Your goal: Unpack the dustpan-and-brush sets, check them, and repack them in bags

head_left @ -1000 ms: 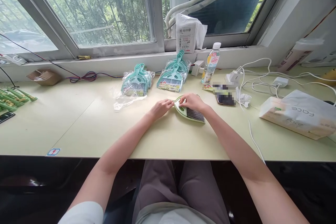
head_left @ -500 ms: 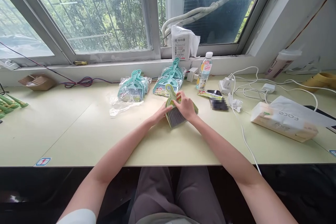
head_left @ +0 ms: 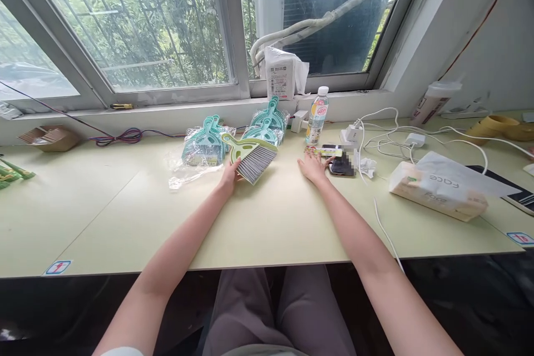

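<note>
My left hand (head_left: 229, 175) is closed around the handle end of a green dustpan and brush set (head_left: 254, 158), holding it tilted with the grey bristles toward the right. My right hand (head_left: 314, 167) lies low over the table, fingers spread, its fingertips at a colourful label strip (head_left: 331, 151). Part of that strip rests on a dark phone (head_left: 342, 166). Behind the held set are teal dustpan and brush sets in clear wrap, one group (head_left: 204, 144) to the left and another (head_left: 267, 122) farther back.
A drink bottle (head_left: 317, 117) stands just behind my right hand. White chargers (head_left: 352, 132) with cables, a crumpled tissue (head_left: 367, 167) and a tissue pack (head_left: 438, 189) lie to the right. Clear plastic wrap (head_left: 187, 175) and a small cardboard box (head_left: 50, 138) are on the left.
My right hand has let go of the dustpan and brush set and moved right to the label strip. My left hand has shifted the set left and turned its bristles rightward.
</note>
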The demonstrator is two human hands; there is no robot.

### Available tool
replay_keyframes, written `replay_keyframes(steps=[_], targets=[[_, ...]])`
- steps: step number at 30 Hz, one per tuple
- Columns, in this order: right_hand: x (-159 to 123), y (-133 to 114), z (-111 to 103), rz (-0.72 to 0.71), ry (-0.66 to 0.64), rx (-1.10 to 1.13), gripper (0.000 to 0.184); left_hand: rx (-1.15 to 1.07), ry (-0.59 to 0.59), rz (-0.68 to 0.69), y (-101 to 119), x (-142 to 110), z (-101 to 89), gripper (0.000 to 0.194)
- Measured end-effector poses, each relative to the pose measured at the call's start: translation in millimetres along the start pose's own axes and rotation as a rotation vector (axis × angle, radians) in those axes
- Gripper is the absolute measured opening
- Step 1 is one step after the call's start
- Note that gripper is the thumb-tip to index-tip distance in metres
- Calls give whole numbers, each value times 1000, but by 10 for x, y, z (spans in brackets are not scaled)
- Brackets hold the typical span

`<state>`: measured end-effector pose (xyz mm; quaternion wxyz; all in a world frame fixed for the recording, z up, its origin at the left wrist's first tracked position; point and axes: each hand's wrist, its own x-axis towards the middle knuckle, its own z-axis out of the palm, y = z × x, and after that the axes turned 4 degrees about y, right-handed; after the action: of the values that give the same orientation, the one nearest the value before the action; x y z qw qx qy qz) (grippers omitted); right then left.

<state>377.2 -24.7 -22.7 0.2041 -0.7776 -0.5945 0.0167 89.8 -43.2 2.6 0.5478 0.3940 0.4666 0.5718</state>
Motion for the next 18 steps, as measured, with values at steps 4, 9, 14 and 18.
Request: replay_keyframes(steps=[4,9,14,18], targets=[[-87,-95,-51,-249,63,105,37,-157,57,-41,5,45,-49,31],[-314,-339,-87,-348,78,179,30,-204,82,-9,4,82,-123,35],[-442,-466,-33,-207,-67,113,50,-194,92,-2,3,105,-153,41],[-438,-453,-54,-268,-10,103,34,-193,95,-7,5,114,-166,46]])
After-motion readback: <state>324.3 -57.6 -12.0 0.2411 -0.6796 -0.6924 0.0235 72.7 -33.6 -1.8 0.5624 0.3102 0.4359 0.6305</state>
